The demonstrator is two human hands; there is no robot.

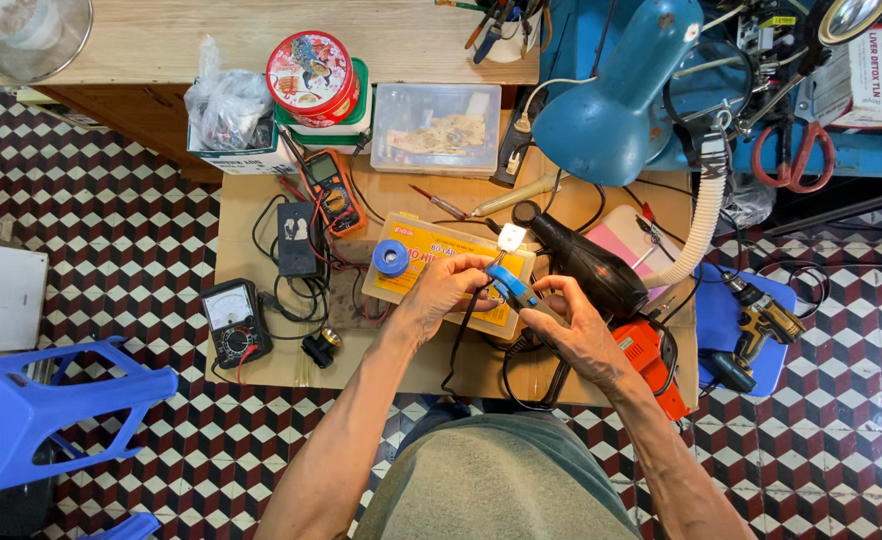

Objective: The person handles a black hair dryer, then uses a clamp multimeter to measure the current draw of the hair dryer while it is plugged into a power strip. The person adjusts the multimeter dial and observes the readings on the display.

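Low wooden workbench (261, 370), cluttered. A big blue desk lamp (616, 95) hangs over it, a black hair dryer (586, 265) lies just right of the hands. Both hands pinch a blue-handled tool (509, 285) above the yellow box (431, 260): left hand (446, 292), right hand (571, 325). It runs diagonally, its white tip (512, 238) pointing away.

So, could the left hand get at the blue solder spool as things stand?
Probably yes. The solder spool lies on the yellow box just beside the left hand, with nothing between them. But that hand's fingers are on the blue-handled tool, which the right hand also touches.
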